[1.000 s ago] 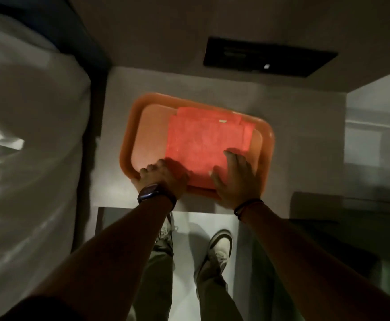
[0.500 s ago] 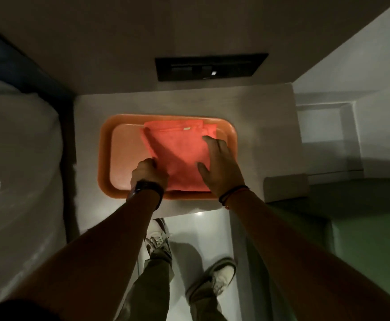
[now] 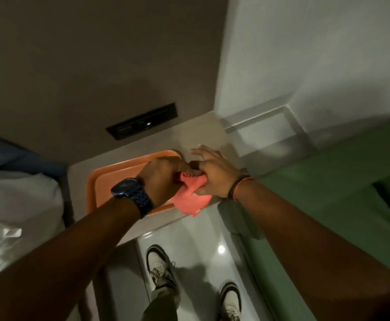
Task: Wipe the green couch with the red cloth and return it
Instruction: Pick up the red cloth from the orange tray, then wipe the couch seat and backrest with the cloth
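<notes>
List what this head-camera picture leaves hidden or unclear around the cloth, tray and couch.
- Red cloth: its top is bunched inside the left hand and behind the right hand.
- Orange tray: the left forearm and hand cover its near right part.
- Green couch: cut off by the right edge and crossed by the right arm.
- Dark wall panel: too dim and blurred to identify.

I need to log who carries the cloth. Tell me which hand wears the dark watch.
The left hand: a dark metal-band watch sits on its wrist. The right hand wears only thin cord bracelets. Both grip the red cloth.
</notes>
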